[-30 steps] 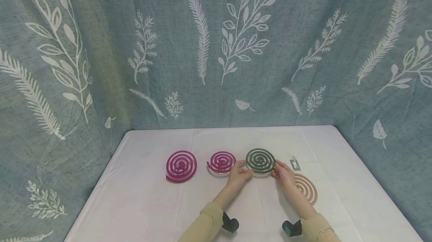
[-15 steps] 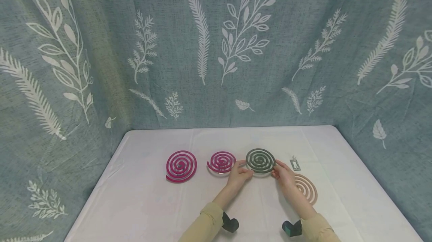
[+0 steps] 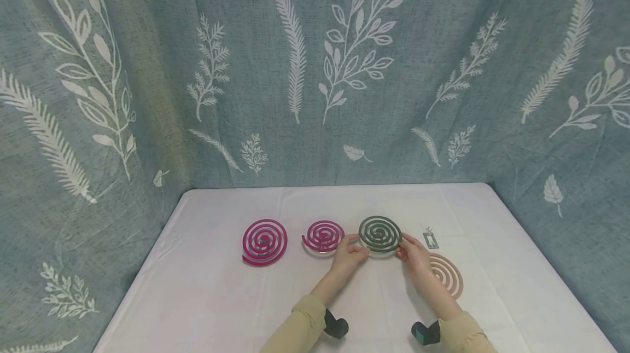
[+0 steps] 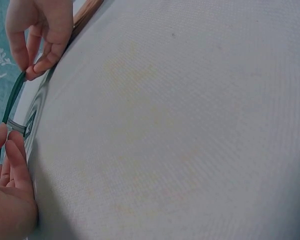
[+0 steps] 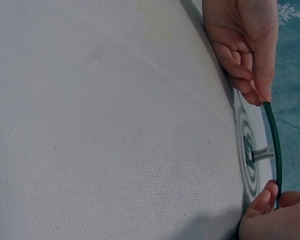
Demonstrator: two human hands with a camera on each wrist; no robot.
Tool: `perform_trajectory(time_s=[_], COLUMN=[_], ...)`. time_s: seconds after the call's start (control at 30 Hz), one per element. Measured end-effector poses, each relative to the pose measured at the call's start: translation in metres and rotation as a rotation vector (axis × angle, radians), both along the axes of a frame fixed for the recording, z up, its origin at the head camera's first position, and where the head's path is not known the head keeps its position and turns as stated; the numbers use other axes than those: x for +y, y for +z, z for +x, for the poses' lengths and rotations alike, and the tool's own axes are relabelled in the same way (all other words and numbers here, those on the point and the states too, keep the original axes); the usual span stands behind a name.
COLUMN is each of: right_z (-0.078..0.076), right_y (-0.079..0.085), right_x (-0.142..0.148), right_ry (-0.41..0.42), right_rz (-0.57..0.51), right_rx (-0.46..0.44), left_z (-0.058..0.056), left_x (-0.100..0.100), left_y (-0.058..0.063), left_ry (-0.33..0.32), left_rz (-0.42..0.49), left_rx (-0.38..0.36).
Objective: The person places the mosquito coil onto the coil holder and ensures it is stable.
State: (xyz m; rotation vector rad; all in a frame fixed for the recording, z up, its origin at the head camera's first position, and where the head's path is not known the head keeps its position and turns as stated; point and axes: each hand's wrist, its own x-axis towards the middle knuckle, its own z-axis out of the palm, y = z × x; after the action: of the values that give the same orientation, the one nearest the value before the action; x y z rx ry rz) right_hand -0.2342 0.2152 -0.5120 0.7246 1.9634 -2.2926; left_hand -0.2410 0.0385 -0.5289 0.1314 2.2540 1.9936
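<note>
A dark green mosquito coil point(image 3: 379, 234) lies level between my two hands. My left hand point(image 3: 347, 259) pinches its left edge, and my right hand point(image 3: 414, 254) grips the opposite edge between thumb and fingers. Seen edge-on in the right wrist view, the coil point(image 5: 275, 131) is raised over the table, its spiral shadow below. A small metal coil stand point(image 5: 259, 154) reaches up from the table to its middle. In the left wrist view the same stand point(image 4: 17, 127) shows beside my left fingers, partly hidden.
Two magenta coils stand left of the hands, one far left point(image 3: 264, 242) and one behind my left hand point(image 3: 322, 236). A spare metal stand point(image 3: 430, 239) lies to the right. A tan coil point(image 3: 456, 282) is partly covered by my right forearm. Patterned curtains point(image 3: 315, 68) border the white table point(image 3: 206, 287).
</note>
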Motion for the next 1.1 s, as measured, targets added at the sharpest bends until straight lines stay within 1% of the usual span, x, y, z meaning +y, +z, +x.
perform_trajectory(time_s=[0.37, 0.47, 0.67, 0.83, 0.93, 1.1], right_z=[-0.0016, -0.0014, -0.0007, -0.0009, -0.0005, -0.0001], right_y=[-0.0006, -0.0005, 0.0006, 0.0004, 0.0007, 0.0006], right_x=[-0.0004, -0.0001, 0.0003, 0.0001, -0.0002, -0.0007], right_ry=[0.004, 0.006, 0.008, 0.006, 0.007, 0.003], right_rz=[0.006, 0.007, -0.004, -0.012, -0.012, -0.009], right_rx=[-0.006, -0.008, -0.006, 0.0, 0.003, 0.004], left_z=[-0.002, -0.0028, -0.0034, -0.0017, -0.0006, -0.0008], left_x=[0.001, 0.0019, 0.003, 0.0022, 0.0012, 0.0008], left_y=[-0.002, -0.0043, -0.0064, -0.0033, -0.0016, -0.0026], left_ry=[0.005, 0.008, 0.013, 0.004, 0.0, -0.004], left_rz=[-0.01, -0.017, -0.004, -0.018, -0.011, 0.0], left_rx=[-0.002, 0.01, 0.012, 0.016, 0.009, 0.0])
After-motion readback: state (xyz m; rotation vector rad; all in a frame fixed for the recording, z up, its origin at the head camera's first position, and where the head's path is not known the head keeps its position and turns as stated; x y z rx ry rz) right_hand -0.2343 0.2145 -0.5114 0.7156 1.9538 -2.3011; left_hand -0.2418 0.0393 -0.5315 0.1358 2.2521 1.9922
